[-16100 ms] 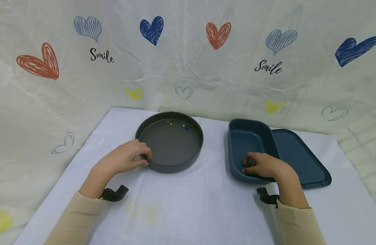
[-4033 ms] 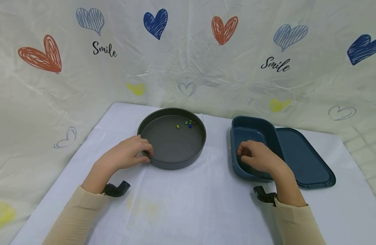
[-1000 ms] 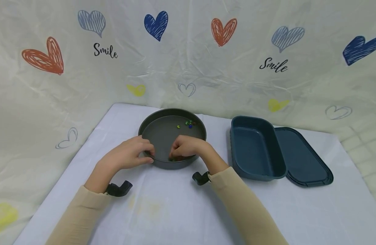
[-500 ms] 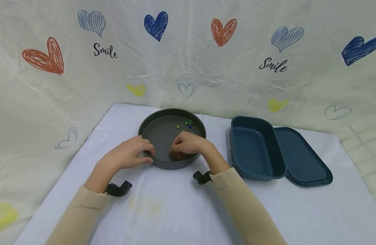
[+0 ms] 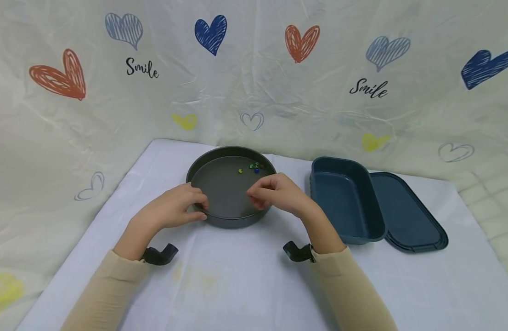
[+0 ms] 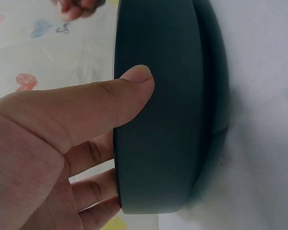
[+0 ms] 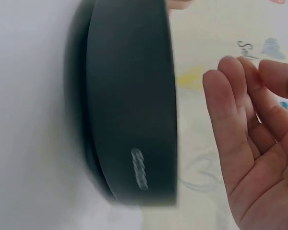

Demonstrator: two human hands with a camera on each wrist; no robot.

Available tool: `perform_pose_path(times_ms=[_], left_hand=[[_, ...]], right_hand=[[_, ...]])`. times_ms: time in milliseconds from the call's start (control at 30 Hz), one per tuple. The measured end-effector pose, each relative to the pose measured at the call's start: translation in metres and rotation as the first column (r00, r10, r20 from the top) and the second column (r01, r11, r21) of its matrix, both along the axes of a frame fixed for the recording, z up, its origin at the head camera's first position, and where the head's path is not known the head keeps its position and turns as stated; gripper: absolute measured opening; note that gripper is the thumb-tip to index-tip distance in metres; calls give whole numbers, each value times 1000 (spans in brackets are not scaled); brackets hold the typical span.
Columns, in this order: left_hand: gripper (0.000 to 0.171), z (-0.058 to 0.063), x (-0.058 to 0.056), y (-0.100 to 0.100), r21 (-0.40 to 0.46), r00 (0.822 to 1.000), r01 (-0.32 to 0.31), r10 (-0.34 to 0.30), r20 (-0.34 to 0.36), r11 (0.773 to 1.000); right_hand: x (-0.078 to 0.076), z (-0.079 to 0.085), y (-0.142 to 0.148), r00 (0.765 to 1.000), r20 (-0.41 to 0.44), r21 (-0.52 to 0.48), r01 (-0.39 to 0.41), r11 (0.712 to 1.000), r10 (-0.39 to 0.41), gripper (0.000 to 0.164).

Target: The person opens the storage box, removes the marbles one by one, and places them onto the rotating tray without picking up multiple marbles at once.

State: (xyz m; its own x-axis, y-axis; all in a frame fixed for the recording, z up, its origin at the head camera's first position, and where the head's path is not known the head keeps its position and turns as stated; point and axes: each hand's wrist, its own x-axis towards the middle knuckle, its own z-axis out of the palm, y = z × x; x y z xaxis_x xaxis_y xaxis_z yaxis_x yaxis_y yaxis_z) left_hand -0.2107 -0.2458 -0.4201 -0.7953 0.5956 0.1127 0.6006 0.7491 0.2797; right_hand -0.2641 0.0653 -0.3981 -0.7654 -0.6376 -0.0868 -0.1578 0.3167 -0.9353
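My left hand [image 5: 169, 207] grips the near left rim of a round dark grey baking pan [image 5: 221, 191]. In the left wrist view its thumb [image 6: 134, 91] lies on the outer wall and the other fingers go over the rim. Several small shiny balls like marbles [image 5: 256, 170] lie at the pan's far right, a yellow one [image 5: 240, 171] apart from them. My right hand [image 5: 283, 195] hovers over the pan's right edge, fingertips gathered toward the thumb. In the right wrist view the thumb meets the index finger; I cannot tell whether something small is between them.
Right of the pan stands a dark blue rectangular box [image 5: 349, 193] without its lid, partly behind my right wrist. A matching lid [image 5: 407, 211] lies flat beside it, on the white tablecloth [image 5: 233, 276]. A heart-printed sheet [image 5: 254, 82] hangs behind the table.
My right hand went from the box into the pan's near side, then lifted and moved right toward the pan's edge. The left hand keeps its grip. The marbles have shifted since the oldest frame.
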Motion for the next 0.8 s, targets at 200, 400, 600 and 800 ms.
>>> perform_pose_path(times_ms=[200,400,600,800], left_hand=[[14,1,0,0,-9,1000,-3,3,-4,1000],[14,1,-1,-1,-20,1000,-4,4,-4,1000],[15,1,0,-1,-26,1000,-14,15,8,1000],[16,-1,0,0,-30,1000,-13,13,-4,999]], right_hand=[[19,7,33,995,-65,17,71,997,-70,23],[26,4,67,980,-141,60,149,987,-139,22],[24,9,97,958,-211,21,202,979,-193,23],[22,10,122,922,-317,89,262,961,-222,28]])
